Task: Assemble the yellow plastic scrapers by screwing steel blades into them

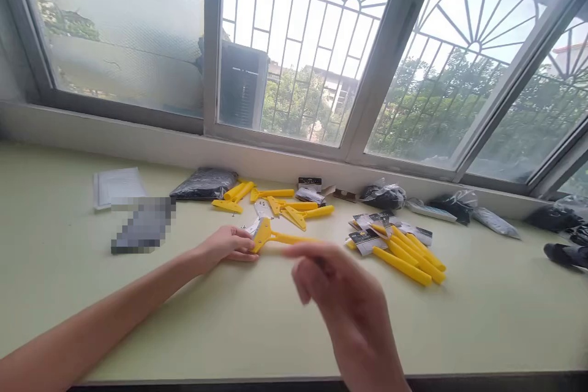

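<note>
My left hand (232,245) is closed on the head of a yellow scraper (263,235), fingers and thumb at its near side. The scraper's handle points right, and a bright metal blade edge shows at the head's left side. Just in front of the handle's far end is my right hand (342,294), blurred by motion. Its index finger stretches left across the handle end, with the thumb apart below; I see nothing held in it. Behind the held scraper lie several more yellow scrapers (316,212), with a clear packet of small metal pieces (263,208) among them.
Several yellow scrapers with black-and-white cards (404,263) are piled to the right. Along the window ledge sit a dark plastic-wrapped packet (204,184) and black bagged items (383,194). Clear sleeves (118,187) and a pixelated dark object (144,226) lie at left on the pale green table (229,331).
</note>
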The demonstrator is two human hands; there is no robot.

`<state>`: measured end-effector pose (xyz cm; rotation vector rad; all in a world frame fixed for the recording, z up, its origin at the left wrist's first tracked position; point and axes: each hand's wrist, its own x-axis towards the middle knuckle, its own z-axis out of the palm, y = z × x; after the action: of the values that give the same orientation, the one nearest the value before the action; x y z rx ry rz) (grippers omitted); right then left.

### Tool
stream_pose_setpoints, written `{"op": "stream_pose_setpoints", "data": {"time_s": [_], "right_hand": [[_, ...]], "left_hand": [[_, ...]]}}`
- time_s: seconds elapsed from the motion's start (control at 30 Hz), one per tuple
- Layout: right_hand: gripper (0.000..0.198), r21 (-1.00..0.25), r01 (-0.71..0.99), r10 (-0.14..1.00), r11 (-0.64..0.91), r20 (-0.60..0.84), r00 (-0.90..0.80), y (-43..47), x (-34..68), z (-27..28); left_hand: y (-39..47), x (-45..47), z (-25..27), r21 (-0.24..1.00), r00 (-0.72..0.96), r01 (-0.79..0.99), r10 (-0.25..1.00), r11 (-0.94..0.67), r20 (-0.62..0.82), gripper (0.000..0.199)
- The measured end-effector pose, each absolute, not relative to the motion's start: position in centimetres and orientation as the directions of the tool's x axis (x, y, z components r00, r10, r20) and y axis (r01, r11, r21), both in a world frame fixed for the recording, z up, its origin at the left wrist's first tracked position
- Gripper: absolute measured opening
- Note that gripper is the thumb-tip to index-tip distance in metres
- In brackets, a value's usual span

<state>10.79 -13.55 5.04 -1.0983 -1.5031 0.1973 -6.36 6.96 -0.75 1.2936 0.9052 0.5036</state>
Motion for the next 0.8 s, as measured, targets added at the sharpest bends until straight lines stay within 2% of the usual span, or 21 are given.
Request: {"op": "stream_pose_setpoints", "data": {"time_s": [0.07, 0.1, 0.17, 0.23, 0.37, 0.53, 0.8], "right_hand": [[0.021, -0.592, 0.752, 0.719, 0.291, 0.654, 0.237, -8.1, 14.6, 6.4], [0.020, -0.514, 0.850, 0.711, 0.118, 0.641, 0.289, -5.2, 16.7, 6.8], [0.017, -0.466, 0.885, 0.763, -0.003, 0.571, 0.304, 0.3, 20.6, 6.8], [0.024, -0.413, 0.904, 0.814, -0.112, 0.483, 0.321, 4.7, 23.6, 5.9], [0.033, -0.319, 0.918, 0.879, -0.237, 0.332, 0.343, 10.4, 25.8, 3.3], [0.031, -0.242, 0.912, 0.906, -0.330, 0.189, 0.378, 14.8, 25.9, 2.2], [0.034, -0.133, 0.881, 0.867, -0.455, 0.158, 0.472, 16.8, 25.9, 2.3]], "left_hand": [[7.0, -6.4, -0.8, 0.960, 0.593, 0.142, 0.756, 0.240, -0.277, 0.044], [6.9, -6.4, -0.8, 0.961, 0.599, 0.132, 0.753, 0.242, -0.272, 0.046], [6.9, -6.5, -0.8, 0.964, 0.614, 0.108, 0.746, 0.244, -0.258, 0.046], [6.7, -6.5, -0.7, 0.966, 0.641, 0.079, 0.730, 0.245, -0.238, 0.045], [6.3, -6.6, -0.6, 0.966, 0.718, 0.027, 0.668, 0.257, -0.198, 0.042], [6.6, -6.5, -1.1, 0.958, 0.769, 0.032, 0.605, 0.284, -0.205, 0.041], [7.1, -6.1, -1.7, 0.954, 0.787, 0.068, 0.573, 0.292, -0.231, 0.037]]}}
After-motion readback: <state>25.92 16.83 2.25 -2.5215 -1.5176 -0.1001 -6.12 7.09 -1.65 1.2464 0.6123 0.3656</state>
